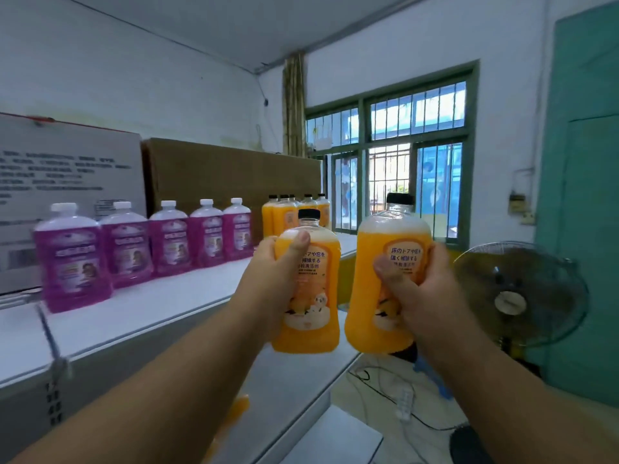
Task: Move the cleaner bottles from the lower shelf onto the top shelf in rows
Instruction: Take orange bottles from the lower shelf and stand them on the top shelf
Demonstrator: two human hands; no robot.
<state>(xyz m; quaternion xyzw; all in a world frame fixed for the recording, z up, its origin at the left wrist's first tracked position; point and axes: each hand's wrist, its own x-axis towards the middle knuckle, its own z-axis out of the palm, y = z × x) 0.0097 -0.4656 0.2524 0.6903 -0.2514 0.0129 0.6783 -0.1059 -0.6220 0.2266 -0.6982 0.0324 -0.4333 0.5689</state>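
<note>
My left hand (272,272) grips an orange cleaner bottle (311,296) with a black cap, held upright in the air at the front edge of the white top shelf (140,316). My right hand (418,289) grips a second orange bottle (390,262), slightly higher and to the right, past the shelf's end. Several orange bottles (291,212) stand in a cluster at the far right of the top shelf. A row of several purple bottles (167,242) with white caps runs along the shelf to their left.
A grey printed carton (67,182) and a brown cardboard box (234,175) stand behind the bottles. A lower shelf (294,390) sits beneath. A standing fan (519,293) is at the right, with cables and a power strip (403,401) on the floor. A barred window (395,155) is behind.
</note>
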